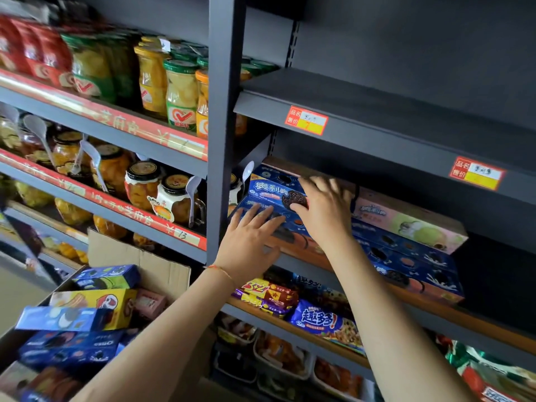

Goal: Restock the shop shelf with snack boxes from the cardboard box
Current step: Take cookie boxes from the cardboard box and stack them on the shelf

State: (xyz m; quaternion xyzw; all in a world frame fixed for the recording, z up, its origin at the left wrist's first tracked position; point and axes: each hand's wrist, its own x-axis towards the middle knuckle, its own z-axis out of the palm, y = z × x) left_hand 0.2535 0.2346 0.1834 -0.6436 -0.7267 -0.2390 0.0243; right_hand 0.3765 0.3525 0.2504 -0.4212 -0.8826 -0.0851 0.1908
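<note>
We see our left hand (251, 235) lying flat with straight, spread fingers on the front of the lower blue cookie box (262, 217), pressing it on the shelf (295, 264). Just above it and to its right, our right hand (324, 208) rests over the upper blue cookie box (275, 190), thumb on the printed front and fingers bent over the top edge, so it appears to hold that box; motion blur keeps us from telling how firmly. The two blue boxes are stacked, the upper one sitting on the lower. To the right of our right hand, a pink box (406, 220) lies on top of a row of more blue boxes (406, 256) along the same shelf. Below and to the left of our left hand, the cardboard box (136, 256) stands open, with blue snack boxes (69, 346), a yellow box (95, 303) and a small pink box (149, 304) inside. Under our forearms, the next shelf down carries snack bags (319, 319). Left of our hands, past the grey upright post (222, 126), jars of fruit (179, 94) fill the neighbouring shelves. Above our right hand, a red and yellow price tag (309, 121) is stuck on the shelf edge.
</note>
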